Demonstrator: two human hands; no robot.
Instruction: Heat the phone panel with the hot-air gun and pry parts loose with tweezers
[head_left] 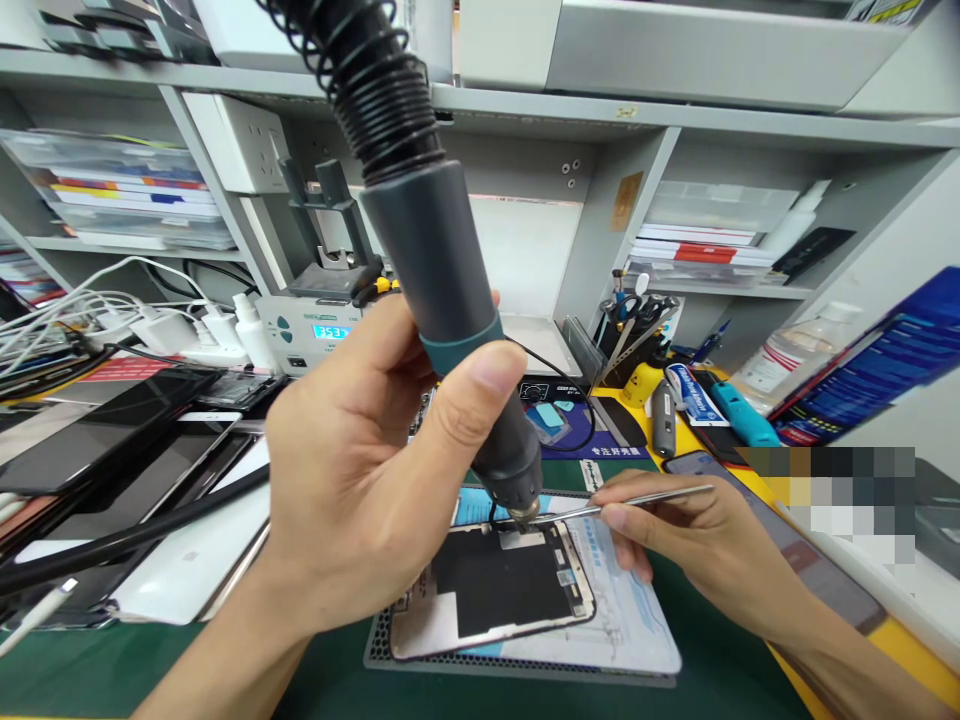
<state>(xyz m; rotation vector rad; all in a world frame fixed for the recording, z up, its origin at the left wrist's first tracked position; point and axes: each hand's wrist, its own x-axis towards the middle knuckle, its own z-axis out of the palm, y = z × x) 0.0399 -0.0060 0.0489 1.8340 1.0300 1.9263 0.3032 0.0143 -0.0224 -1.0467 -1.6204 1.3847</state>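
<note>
My left hand point(390, 450) is wrapped round a dark grey hot air gun point(435, 250), its nozzle pointing down at the top edge of a phone screen assembly point(502, 585). Between the thumb and fingers of my right hand point(675, 525) are thin metal tweezers point(652, 497). Their tip reaches the screen's top edge, right beside the nozzle; the exact contact point is too small to make out. Beneath the screen lies a white and blue printed pad point(637, 610) on a perforated grey plate point(525, 676).
Phones point(180, 550) are piled at the left, crossed by a black hose point(135, 530). Behind my left hand stands a station with a lit display point(330, 331). Tools fill a holder point(634, 335) at the back right, near a yellow bottle point(643, 383) and a large clear bottle point(795, 355).
</note>
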